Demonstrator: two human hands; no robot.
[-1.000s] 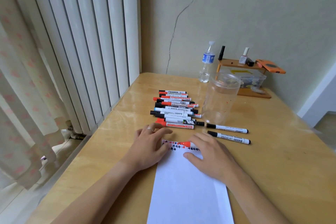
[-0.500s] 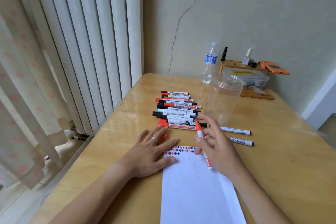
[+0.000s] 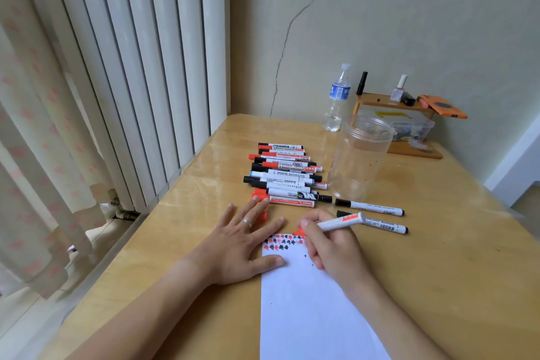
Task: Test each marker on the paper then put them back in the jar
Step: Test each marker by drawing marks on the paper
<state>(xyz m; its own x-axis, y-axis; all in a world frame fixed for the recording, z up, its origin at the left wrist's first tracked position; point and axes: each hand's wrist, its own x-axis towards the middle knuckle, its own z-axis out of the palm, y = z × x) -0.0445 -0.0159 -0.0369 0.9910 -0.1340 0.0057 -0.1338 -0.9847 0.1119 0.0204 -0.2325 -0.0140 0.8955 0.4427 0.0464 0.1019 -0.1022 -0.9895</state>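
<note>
One clear jar (image 3: 361, 158) stands on the wooden bench (image 3: 438, 242), holding no markers; a row of markers (image 3: 285, 177) lies just left of it, two black-capped markers (image 3: 369, 207) in front. The right hand (image 3: 330, 245) grips a red marker (image 3: 340, 222), tip on the paper (image 3: 306, 316). The left hand (image 3: 242, 245) lies flat, fingers spread, on the paper's edge. Behind stand a water bottle (image 3: 337, 99) and cracked wall (image 3: 380, 23).

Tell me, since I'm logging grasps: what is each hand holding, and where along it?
The right hand grips a red marker near its tip end. The left hand holds nothing; it rests flat on the paper.
</note>
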